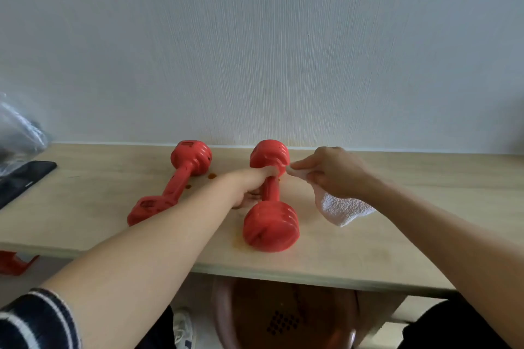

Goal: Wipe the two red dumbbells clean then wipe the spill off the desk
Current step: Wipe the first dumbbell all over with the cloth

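Two red dumbbells lie on the light wooden desk (397, 235). The left dumbbell (175, 181) lies slanted and untouched. My left hand (252, 185) grips the handle of the right dumbbell (270, 221), which points from the near edge toward the wall. My right hand (331, 171) holds a white cloth (344, 207) and presses a corner of it against the side of that dumbbell's far head. Small brown-orange spill spots (211, 176) sit on the desk between the two dumbbells, and a faint stain (239, 244) shows by the near head.
A black phone (22, 178) and a clear plastic bag (19, 130) lie at the desk's left end. A white wall rises right behind the desk. Under the desk stands a brown stool (283, 317); a red object (15, 262) pokes out at lower left.
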A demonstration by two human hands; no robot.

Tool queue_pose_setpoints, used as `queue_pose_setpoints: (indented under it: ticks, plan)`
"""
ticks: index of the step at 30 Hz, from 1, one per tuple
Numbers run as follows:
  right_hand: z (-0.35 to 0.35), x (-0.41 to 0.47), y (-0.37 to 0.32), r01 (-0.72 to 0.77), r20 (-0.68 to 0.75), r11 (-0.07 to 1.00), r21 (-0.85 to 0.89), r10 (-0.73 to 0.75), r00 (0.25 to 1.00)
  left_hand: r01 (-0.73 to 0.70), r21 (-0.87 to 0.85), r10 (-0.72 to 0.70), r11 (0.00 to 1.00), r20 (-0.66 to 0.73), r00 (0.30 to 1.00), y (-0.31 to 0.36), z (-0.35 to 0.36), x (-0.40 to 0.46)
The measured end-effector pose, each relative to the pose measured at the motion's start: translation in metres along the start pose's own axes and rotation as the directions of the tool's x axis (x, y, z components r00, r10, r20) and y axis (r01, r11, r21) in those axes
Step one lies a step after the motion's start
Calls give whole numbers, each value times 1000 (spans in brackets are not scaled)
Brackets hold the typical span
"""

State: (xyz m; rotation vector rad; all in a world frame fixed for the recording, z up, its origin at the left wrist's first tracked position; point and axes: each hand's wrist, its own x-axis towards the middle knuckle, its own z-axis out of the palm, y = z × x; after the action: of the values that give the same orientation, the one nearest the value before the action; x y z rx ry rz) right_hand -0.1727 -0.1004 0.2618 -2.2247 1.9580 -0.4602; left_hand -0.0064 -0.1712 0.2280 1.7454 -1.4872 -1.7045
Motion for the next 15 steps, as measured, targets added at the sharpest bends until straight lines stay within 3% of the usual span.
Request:
queue_pose_setpoints:
  ticks: [2,4,11,15]
  plan:
    - [2,3,6,1,7,1000,2,-1,1000,47,-263,-26,964,83,996,5,5,8]
    - [1,3,8,3,16,999,37,-4,1000,77,-380,-32,922,125,992,8,7,14]
    - [-12,-1,13,-23,-1,996,82,23,1000,54,-514,-5,856,96,995,5,13,5]
    - [-29,-12,5,-12,-59,972,234,27,998,-102,-523,116,846,-6,993,7,6,-13]
